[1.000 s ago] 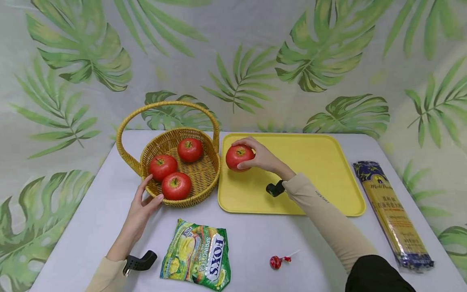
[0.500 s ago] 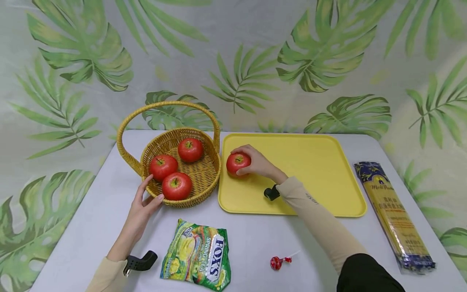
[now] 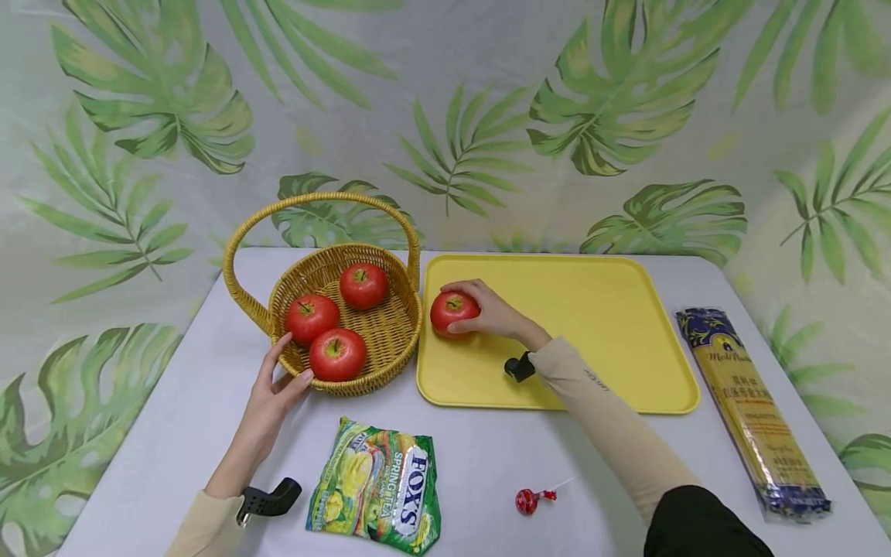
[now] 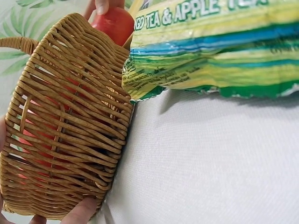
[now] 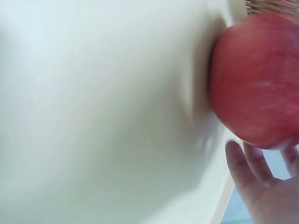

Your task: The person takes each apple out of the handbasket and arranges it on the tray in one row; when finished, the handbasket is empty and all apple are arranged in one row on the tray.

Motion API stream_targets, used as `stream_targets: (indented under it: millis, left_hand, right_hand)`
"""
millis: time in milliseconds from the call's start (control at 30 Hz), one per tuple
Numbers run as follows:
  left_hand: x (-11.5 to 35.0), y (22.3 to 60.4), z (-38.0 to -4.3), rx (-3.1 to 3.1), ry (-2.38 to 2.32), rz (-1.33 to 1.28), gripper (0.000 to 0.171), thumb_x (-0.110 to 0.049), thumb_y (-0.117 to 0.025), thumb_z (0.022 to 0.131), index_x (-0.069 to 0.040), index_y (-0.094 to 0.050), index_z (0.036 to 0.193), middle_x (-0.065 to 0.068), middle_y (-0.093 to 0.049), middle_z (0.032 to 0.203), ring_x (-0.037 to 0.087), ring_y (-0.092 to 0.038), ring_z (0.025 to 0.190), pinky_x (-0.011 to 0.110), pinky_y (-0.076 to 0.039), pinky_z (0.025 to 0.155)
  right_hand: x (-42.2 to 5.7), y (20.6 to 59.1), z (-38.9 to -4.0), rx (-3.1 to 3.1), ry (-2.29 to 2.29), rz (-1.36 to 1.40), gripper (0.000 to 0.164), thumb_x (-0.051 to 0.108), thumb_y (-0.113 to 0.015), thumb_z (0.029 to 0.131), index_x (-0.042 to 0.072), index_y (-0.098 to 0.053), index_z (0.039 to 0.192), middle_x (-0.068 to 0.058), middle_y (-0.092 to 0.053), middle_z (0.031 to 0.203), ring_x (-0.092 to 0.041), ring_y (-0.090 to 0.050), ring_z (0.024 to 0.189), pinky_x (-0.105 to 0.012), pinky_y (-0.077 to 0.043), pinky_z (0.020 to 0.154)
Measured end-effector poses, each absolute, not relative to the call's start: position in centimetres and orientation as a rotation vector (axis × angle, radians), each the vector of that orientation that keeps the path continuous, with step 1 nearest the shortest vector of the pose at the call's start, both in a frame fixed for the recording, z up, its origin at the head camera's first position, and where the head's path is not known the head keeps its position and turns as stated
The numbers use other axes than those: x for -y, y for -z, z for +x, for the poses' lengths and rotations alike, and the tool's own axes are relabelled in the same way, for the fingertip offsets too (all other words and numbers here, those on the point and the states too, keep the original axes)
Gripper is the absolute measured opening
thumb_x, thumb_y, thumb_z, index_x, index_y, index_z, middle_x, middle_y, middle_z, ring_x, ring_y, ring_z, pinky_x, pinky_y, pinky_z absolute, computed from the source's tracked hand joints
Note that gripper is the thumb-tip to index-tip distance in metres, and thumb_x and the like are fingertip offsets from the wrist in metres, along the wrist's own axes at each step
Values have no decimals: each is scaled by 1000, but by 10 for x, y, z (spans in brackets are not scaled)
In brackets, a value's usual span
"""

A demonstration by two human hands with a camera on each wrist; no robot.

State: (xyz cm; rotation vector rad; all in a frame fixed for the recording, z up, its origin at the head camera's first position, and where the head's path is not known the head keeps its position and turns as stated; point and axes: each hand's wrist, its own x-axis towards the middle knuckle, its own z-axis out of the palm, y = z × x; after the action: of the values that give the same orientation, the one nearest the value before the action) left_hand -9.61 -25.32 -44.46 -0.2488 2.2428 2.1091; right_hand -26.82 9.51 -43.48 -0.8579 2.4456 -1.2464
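My right hand (image 3: pixel 489 309) holds a red apple (image 3: pixel 448 311) between thumb and fingers at the left end of the yellow tray (image 3: pixel 557 333). In the right wrist view the apple (image 5: pixel 259 81) sits low over the tray, its shadow beside it. A wicker basket (image 3: pixel 379 340) with a tall arched handle stands left of the tray. Inside lie three more apples: one at the back (image 3: pixel 363 285), one at the left (image 3: pixel 311 319) and one in front (image 3: pixel 337 355). My left hand (image 3: pixel 270 406) grips the basket's front left side; its fingertips (image 4: pixel 80 212) show on the weave in the left wrist view.
A green FOX'S candy bag (image 3: pixel 376 487) lies in front of the basket. Right of it is a red-wrapped lollipop (image 3: pixel 527 501). A long spaghetti pack (image 3: pixel 752 410) lies along the table's right side. A leaf-patterned cloth (image 3: pixel 459 155) hangs behind the table.
Over the past second my right hand and the apple have shifted slightly left and lower towards the tray. My left hand and the basket have stayed in place.
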Motion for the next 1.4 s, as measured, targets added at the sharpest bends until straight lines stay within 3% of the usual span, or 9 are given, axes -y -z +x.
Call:
stream_targets:
  millis: [200, 433, 667, 900, 1067, 1400]
  left_hand:
    - [254, 445, -96, -2246, -2106, -251, 72, -15, -57, 97, -26, -14, 154, 1, 6, 158, 41, -17, 138, 18, -44, 89]
    - [254, 445, -96, -2259, -2093, -257, 73, -16, -57, 97, -26, -13, 154, 0, 6, 159, 41, -17, 138, 16, -44, 87]
    - [252, 444, -96, -2258, -2099, -247, 71, -15, -56, 97, -25, -14, 154, 1, 5, 159, 41, -18, 138, 16, -43, 87]
    - [254, 445, -97, -2265, -2076, -259, 71, -17, -56, 97, -27, -14, 154, 0, 6, 159, 41, -18, 138, 22, -42, 92]
    - [254, 445, -96, -2270, -2065, -263, 71, -18, -56, 98, -28, -13, 154, 0, 6, 159, 41, -17, 138, 28, -41, 95]
    - [253, 445, -96, -2290, -2047, -268, 72, -18, -57, 97, -28, -13, 154, 0, 4, 159, 40, -19, 138, 21, -43, 92]
  right_hand:
    - [-96, 423, -265, -2356, 1513, -876, 57, 15, -74, 85, 12, -50, 136, -4, -43, 139, -27, -42, 122, -43, -35, 103]
    - [-70, 401, -252, -2063, 1737, -1032, 52, 1, -68, 87, 0, -48, 135, -15, -45, 137, -38, -47, 119, -52, -38, 101]
    - [-28, 391, -236, -1991, 1509, -1168, 59, 7, -69, 88, 5, -42, 140, -8, -43, 141, -30, -48, 117, -45, -44, 97]
    - [10, 394, -235, -1951, 1227, -1302, 66, 10, -70, 86, 9, -40, 144, -5, -36, 147, -22, -36, 130, -51, -36, 103]
    - [30, 395, -237, -1951, 1075, -1313, 65, 10, -70, 85, 14, -42, 144, -4, -34, 148, -18, -30, 134, -47, -31, 108]
    - [55, 401, -233, -1991, 898, -1292, 65, 12, -70, 83, 17, -45, 143, -5, -28, 149, -17, -24, 134, -35, -30, 107]
